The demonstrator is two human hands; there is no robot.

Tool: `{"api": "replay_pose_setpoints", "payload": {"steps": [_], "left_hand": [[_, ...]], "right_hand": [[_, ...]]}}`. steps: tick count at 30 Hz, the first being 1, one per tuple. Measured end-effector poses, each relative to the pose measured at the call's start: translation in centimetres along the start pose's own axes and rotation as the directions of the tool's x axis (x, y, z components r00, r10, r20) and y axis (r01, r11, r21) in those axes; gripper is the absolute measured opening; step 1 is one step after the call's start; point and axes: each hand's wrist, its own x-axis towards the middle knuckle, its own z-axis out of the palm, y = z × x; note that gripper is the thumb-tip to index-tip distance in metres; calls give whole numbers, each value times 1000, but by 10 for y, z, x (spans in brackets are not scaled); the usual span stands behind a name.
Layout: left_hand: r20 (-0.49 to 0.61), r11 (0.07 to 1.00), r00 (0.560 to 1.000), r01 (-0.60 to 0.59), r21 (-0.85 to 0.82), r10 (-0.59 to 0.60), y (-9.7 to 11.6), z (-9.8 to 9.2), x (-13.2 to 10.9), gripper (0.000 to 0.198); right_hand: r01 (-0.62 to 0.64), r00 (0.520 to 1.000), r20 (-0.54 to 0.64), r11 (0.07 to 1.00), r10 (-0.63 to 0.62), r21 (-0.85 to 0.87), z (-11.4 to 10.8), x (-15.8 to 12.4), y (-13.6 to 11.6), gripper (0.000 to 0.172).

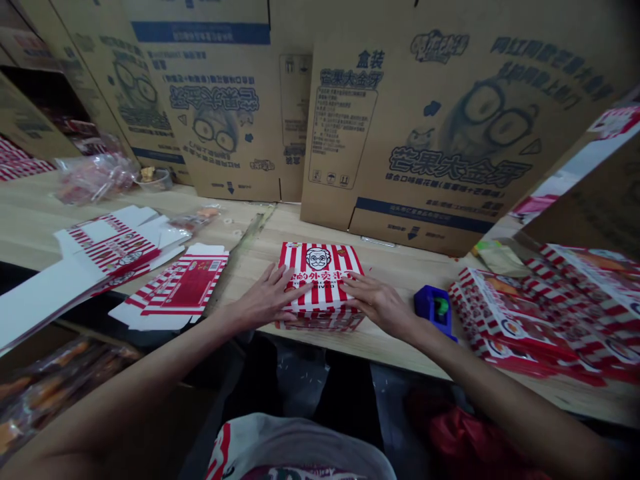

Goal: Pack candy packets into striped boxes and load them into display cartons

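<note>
A red-and-white striped cardboard food box with a bearded face in glasses on its lid sits at the table's front edge, its lid down. My left hand lies on the left side of the lid, fingers stretched out flat and thumb along the front edge. On the right side of the lid rests my right hand, its fingers also extended and touching the top. Both hands are open, and part of the printed lettering is hidden under the fingers. A blue tape dispenser with a green roll stands right of my right hand.
Flattened striped cartons and white-backed carton blanks lie at left. Stacked striped boxes fill the right. Large brown cardboard cartons wall off the back. Wrapped food packets sit in a carton below left; a small plastic tub stands behind.
</note>
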Motion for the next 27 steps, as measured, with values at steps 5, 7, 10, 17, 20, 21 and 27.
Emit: {"api": "replay_pose_setpoints", "payload": {"steps": [5, 7, 10, 17, 20, 21, 27], "left_hand": [[-61, 997, 998, -26, 76, 31, 1, 3, -2, 66], [-87, 986, 995, -33, 165, 48, 8, 1, -2, 61], [-124, 968, 991, -27, 249, 60, 26, 1, 3, 58], [-265, 945, 961, 6, 326, 85, 52, 26, 15, 48], [-330, 934, 936, 5, 356, 120, 51, 33, 15, 42], [-344, 934, 931, 10, 358, 122, 50, 35, 15, 41], [-449, 922, 877, 19, 386, 170, 45, 46, 14, 35]], "right_hand": [[70, 995, -61, 992, -77, -109, 10, -9, -6, 36], [104, 986, -109, 973, -129, -204, 16, -13, -4, 36], [143, 975, -124, 946, -186, -290, 20, -15, -3, 34], [31, 957, -279, 984, -80, -175, 41, -23, -14, 32], [96, 959, -250, 982, -136, -166, 44, -32, -8, 38], [152, 955, -226, 972, -191, -182, 44, -35, -4, 41], [189, 908, -339, 962, -248, -198, 61, -33, 6, 46]]}}
